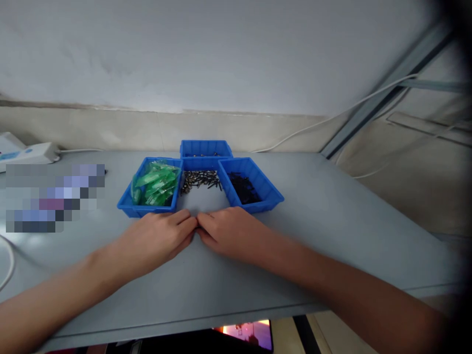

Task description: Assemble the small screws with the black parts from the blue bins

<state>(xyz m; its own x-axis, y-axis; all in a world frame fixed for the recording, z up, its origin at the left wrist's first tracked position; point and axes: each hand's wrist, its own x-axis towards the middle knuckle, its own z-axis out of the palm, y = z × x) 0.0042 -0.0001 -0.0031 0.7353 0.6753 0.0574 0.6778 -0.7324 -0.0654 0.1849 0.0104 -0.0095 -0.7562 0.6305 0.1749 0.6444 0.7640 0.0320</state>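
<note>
My left hand (167,235) and my right hand (223,231) meet over the grey table, fingertips pinched together at one spot. Whatever lies between the fingers is too small and covered to name. Just beyond them, a loose pile of small metal screw-like pieces (201,180) is spread on the tabletop. A blue bin (129,211) with green plastic packets (158,184) stands beyond my left hand. Past my right hand is another blue bin (271,199) holding dark, thin parts (243,189).
A third blue bin (205,147) stands behind the pile, near the wall. A white power strip (37,153) lies at the far left, with a pixelated area before it. A white cable (295,132) runs to the metal frame at right. A lit screen (249,334) shows below the table edge (177,324).
</note>
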